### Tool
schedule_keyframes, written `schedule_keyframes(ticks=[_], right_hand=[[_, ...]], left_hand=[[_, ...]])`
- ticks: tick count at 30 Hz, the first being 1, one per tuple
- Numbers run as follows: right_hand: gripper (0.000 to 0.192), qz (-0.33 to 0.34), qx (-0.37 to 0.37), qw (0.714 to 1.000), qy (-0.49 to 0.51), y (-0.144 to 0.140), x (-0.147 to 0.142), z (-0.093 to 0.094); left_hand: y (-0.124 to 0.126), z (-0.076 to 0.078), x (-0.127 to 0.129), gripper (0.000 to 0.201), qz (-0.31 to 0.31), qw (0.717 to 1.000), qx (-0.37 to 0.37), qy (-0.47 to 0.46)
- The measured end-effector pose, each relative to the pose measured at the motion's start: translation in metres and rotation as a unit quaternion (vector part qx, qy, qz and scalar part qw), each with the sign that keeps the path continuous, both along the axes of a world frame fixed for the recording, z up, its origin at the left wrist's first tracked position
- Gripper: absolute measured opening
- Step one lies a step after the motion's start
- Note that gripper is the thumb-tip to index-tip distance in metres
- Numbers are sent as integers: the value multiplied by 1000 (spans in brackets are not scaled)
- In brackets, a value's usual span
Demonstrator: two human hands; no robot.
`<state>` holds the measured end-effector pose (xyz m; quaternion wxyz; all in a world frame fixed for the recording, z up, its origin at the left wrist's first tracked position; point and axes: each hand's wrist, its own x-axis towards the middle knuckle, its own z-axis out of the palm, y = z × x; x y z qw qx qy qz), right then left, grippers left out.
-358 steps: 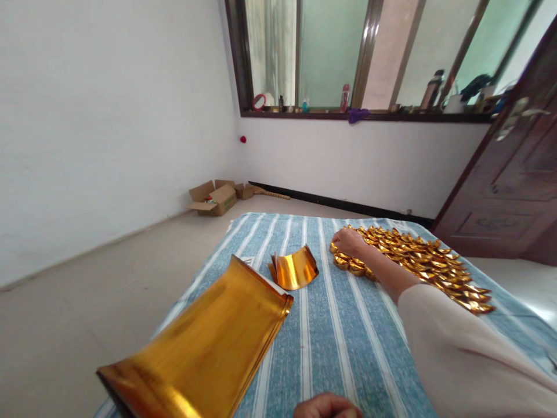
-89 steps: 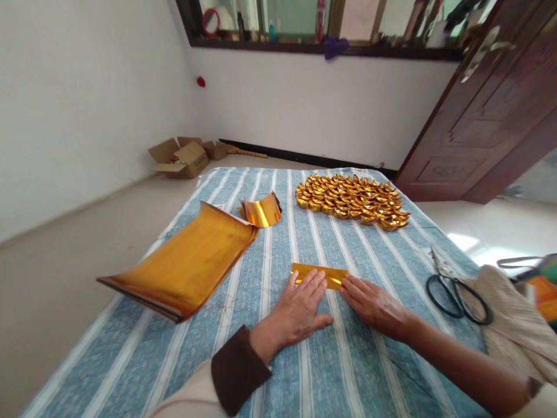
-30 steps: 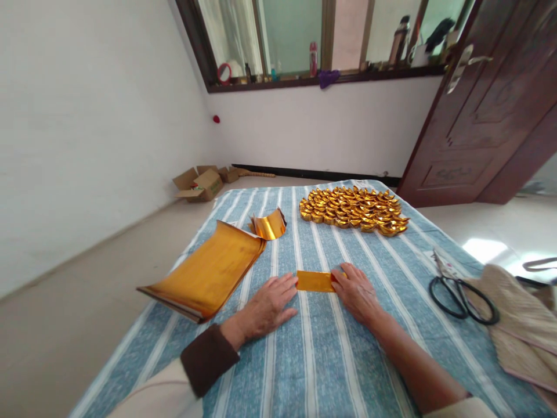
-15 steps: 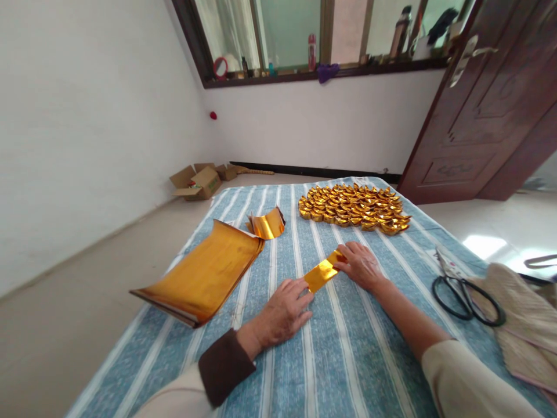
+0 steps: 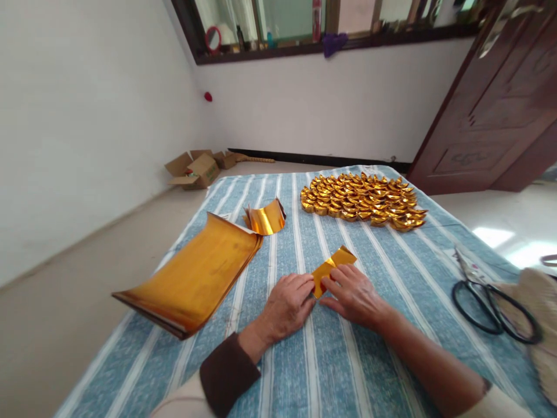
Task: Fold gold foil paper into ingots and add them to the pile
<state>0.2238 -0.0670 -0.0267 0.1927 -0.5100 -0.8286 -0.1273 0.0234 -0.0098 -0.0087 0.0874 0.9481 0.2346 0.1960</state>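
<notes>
From the head camera, both hands meet on a folded gold strip (image 5: 333, 267) that lies slantwise on the blue striped bed (image 5: 348, 360), near its middle. The left hand (image 5: 287, 305) rests palm down on the cover, fingers together, its fingertips pressing the strip's near end. The right hand (image 5: 354, 296) lies just beside it, fingers curled onto the same end, so the two hands almost touch; the strip's far end lifts a little off the cover. To the left lies a stack of gold sheets (image 5: 194, 276), its edges curling up, and beyond that a small curled gold piece (image 5: 265, 217). Farther back sits a dense patch of folded gold ingots (image 5: 363, 200). Black scissors (image 5: 491, 296) lie at the right, well apart from the hands.
</notes>
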Motion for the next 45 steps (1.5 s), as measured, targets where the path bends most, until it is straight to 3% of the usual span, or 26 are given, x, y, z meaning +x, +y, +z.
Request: schedule_keyframes(ticks=[2,11,21,30,37,45], right_hand=[[29,-1,-3,1000,-3,-1,0,1],[23,-31,23,999,-27,-2,-7,0],[17,-46,7,998,-41,-6,-9,1],[13,-58,-1,997,-44,-8,-12,-4],[24,-55,6,998,31,-11,-12,-4],[30,-56,-33,989,130,-9,-6,-2]], left_hand=[[1,1,1,19,5,1000,-20,-2],[7,-2,1,25,7,997,-62,-33],[7,-9,4,14,13,999,-30,-43],[7,-11,7,23,7,999,40,-12],[-1,-8,7,26,-6,1000,11,-22],[1,-10,9,20,31,995,-40,-91]])
